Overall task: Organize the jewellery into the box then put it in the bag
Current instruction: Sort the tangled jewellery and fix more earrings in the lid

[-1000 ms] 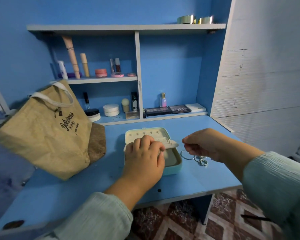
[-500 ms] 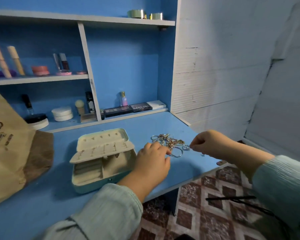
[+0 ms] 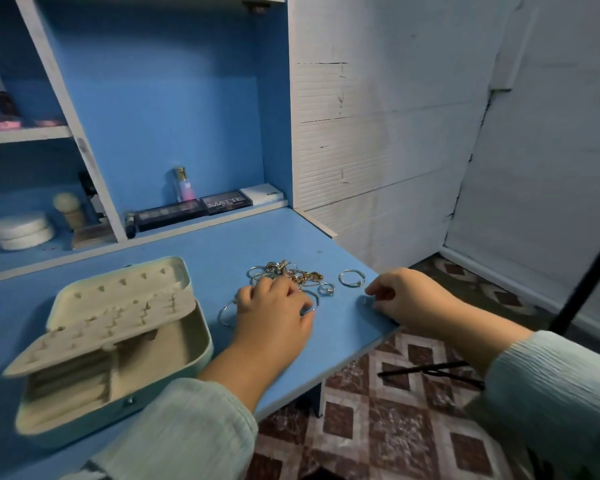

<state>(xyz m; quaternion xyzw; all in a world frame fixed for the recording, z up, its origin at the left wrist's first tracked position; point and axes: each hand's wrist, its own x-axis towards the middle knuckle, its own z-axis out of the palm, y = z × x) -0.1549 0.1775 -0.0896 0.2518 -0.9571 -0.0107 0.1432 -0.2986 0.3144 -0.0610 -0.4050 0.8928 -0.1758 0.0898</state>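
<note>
- Head view: a pale jewellery box lies open on the blue desk, left of both hands, with its lid back and a hinged insert panel tilted up over the lower compartments.
- A heap of jewellery, gold pieces mixed with silver rings, lies on the desk to the right of the box and just beyond the left hand.
- The left hand rests palm down on the desk at the near edge of the heap, its fingers curled down among the pieces; whether it grips any of them cannot be told. Two silver hoops show at its sides, one at its left and one by its thumb.
- A small ring lies just right of the heap, and a larger silver ring lies further right, apart from the rest.
- The right hand sits near the desk's right edge, knuckles up, its fingertips drawn together on something small against the desk; the piece is too small and blurred to identify.
- Both forearms wear pale green sleeves.
- On the low shelf behind the desk stand a small pink bottle, a dark palette lettered MATTE and round white containers.
- The bag cannot be made out; only a brown sliver shows at the far left edge.
</note>
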